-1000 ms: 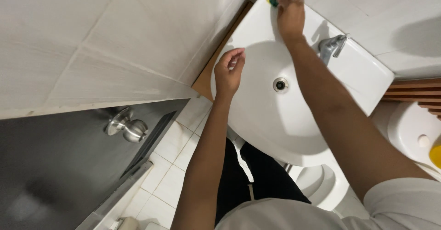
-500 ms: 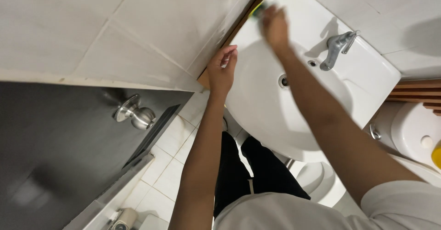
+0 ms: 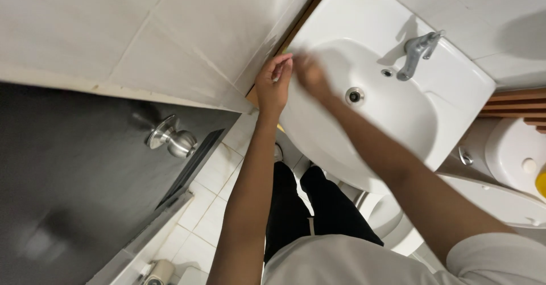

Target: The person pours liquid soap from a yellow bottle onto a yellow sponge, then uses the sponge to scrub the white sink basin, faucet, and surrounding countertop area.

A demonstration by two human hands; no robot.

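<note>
Hands (image 3: 293,80), two; one sink (image 3: 364,12); possibly sponge.

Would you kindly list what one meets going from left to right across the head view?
Round silver metal door knob → left hand → blurred right hand → round metal sink drain → grey metal tap → white toilet cistern lid.

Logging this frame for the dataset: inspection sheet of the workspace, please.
Surface: white sink, basin looks empty, drain open.
Job's things: green-yellow item, likely a sponge, barely visible at the sink's left rim.
Clutter: nothing seen.
Hands: left hand on the sink's left rim; right hand blurred, beside it over the basin; grip unclear.
Cables: nothing seen.
Surroundings: tap, tiled wall, dark door with knob, toilet.
</note>
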